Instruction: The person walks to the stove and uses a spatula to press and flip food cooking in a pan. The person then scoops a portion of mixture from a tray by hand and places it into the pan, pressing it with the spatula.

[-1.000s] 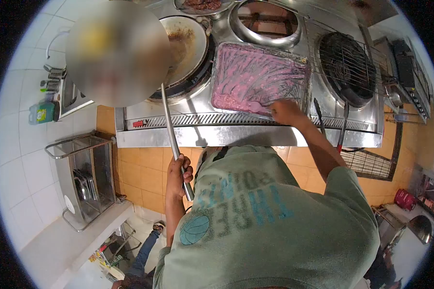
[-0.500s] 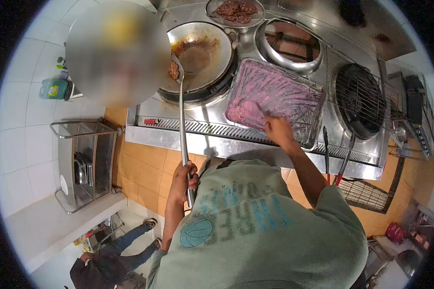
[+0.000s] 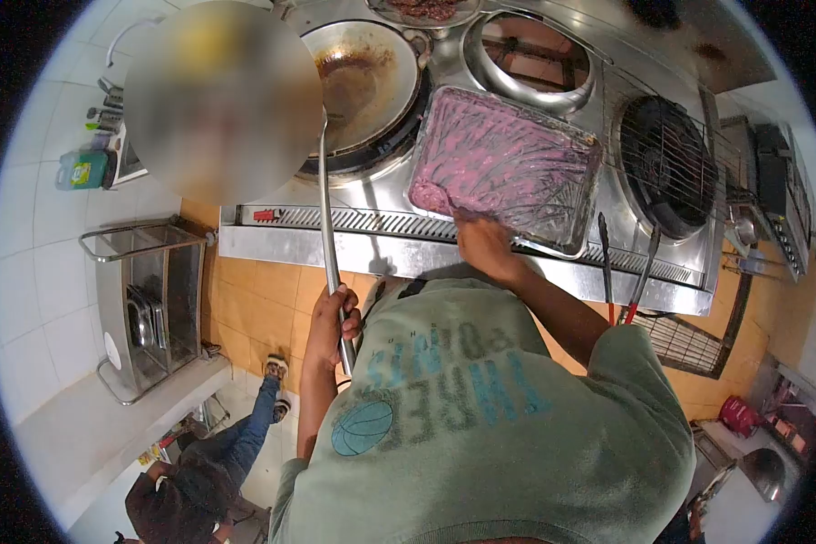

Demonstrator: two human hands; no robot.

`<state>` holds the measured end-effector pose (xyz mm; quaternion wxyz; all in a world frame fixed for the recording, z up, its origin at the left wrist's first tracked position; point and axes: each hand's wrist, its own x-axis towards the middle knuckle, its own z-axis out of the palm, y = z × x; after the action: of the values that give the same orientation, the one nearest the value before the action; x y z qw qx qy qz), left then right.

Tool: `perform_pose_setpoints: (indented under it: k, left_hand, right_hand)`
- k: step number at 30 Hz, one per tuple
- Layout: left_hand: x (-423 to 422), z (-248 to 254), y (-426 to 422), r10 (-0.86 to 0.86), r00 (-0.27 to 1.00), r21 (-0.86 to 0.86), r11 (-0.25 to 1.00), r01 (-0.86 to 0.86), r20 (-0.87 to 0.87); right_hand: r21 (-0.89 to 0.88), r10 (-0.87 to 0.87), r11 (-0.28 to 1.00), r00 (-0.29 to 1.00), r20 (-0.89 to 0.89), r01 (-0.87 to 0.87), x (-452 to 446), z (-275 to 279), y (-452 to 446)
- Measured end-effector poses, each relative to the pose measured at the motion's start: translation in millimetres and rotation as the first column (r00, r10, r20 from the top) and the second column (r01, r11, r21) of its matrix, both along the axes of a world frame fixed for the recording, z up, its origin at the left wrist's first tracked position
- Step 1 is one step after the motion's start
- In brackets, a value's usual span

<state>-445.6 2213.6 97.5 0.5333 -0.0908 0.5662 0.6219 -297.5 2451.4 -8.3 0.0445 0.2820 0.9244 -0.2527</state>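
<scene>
My left hand (image 3: 334,317) is wrapped round the lower handle of a long metal wok ladle (image 3: 327,204). The ladle reaches up to the wok (image 3: 385,109), and a blurred patch hides its head. My right hand (image 3: 482,245) is closed at the near left edge of a rectangular metal tray (image 3: 597,177). Pink, paste-like food (image 3: 499,150) is smeared across the tray, with a thicker heap (image 3: 431,195) close to my right fingertips. Whatever those fingers grip is too small and hidden to name. Brown oily residue coats the inside of the wok.
Browned meat lies in a dish (image 3: 426,11) at the back. An open burner ring (image 3: 530,63) stands behind the tray. Right of it are a grill rack (image 3: 666,154) and red-handled tongs (image 3: 644,272). A metal trolley (image 3: 150,299) stands left; another person (image 3: 208,471) is at lower left.
My right hand has moved left and towards me, to the tray's near edge. The ladle's head, which showed meat pieces before, has gone behind the blurred patch. The whole view has shifted slightly.
</scene>
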Motion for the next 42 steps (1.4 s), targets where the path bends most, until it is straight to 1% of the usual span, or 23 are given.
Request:
perform_pose_setpoints:
  k: [1,2,5,10,13,16,19,22,25,28,31,34,37,38,40,41,42]
  left_hand:
    - [0,0,0,0.001,1.000,-0.004,1.000,-0.001,-0.006]
    - [-1,0,1,-0.001,1.000,-0.007,1.000,0.001,-0.011]
    - [-4,-2,-3,-0.027,1.000,-0.001,1.000,0.027,-0.016]
    - [-13,-4,-8,-0.028,0.999,0.035,0.999,0.027,0.030]
    - [-26,0,-14,-0.079,0.996,0.024,0.997,0.079,0.032]
    - [-40,4,-25,-0.150,0.988,-0.015,0.989,0.150,0.020]
    - [-52,3,-37,-0.202,0.979,-0.009,0.979,0.202,0.014]
    - [-59,6,-42,-0.237,0.971,0.012,0.971,0.237,0.010]
    - [-62,8,-46,-0.248,0.969,-0.005,0.969,0.248,-0.006]
    - [-64,12,-46,-0.261,0.965,-0.009,0.965,0.261,-0.003]
    - [-66,8,-50,-0.274,0.961,-0.010,0.962,0.274,-0.020]
    - [-65,13,-51,-0.269,0.963,-0.011,0.963,0.269,-0.029]
    - [-66,14,-50,-0.288,0.957,0.000,0.958,0.288,-0.042]
    - [-66,14,-51,-0.295,0.955,0.009,0.955,0.295,-0.045]
    - [-66,13,-52,-0.291,0.956,0.026,0.956,0.291,-0.027]
    - [-66,13,-53,-0.284,0.959,0.021,0.958,0.284,-0.024]
    - [-66,14,-52,-0.275,0.961,0.017,0.961,0.275,-0.023]
  right_hand:
    - [0.000,0.008,1.000,0.999,0.039,-0.008,-3,2,-3]
    - [-0.007,-0.022,1.000,0.999,0.034,0.022,-7,0,-5]
    - [0.003,-0.008,1.000,0.998,-0.067,0.008,-13,-15,-10]
    - [-0.097,-0.134,0.987,0.988,-0.077,0.127,-24,-16,-23]
    - [-0.124,-0.235,0.967,0.966,-0.108,0.221,-25,-20,-30]
    - [-0.121,-0.321,0.941,0.947,-0.027,0.316,-31,-23,-38]
    - [-0.074,-0.288,0.957,0.949,-0.129,0.280,-30,-15,-37]
    - [0.024,-0.395,0.914,0.901,-0.180,0.405,-34,4,-44]
    - [0.040,-0.346,0.924,0.878,-0.331,0.379,-35,-19,-46]
    - [-0.018,-0.459,0.887,0.877,-0.144,0.461,-47,-30,-49]
    - [-0.111,-0.510,0.860,0.836,-0.201,0.498,-55,-26,-53]
    - [-0.360,-0.639,0.761,0.717,-0.277,0.539,-52,-33,-56]
    - [-0.588,-0.804,0.585,0.493,-0.332,0.558,-53,-43,-64]
    - [-0.624,-0.818,0.561,0.477,-0.321,0.543,-53,-55,-64]
    - [-0.814,-0.907,0.323,0.403,-0.121,0.483,-52,-49,-61]
    - [-0.879,-0.926,0.190,0.378,-0.011,0.438,-53,-45,-61]
    - [-0.884,-0.932,0.213,0.358,-0.056,0.416,-54,-45,-60]
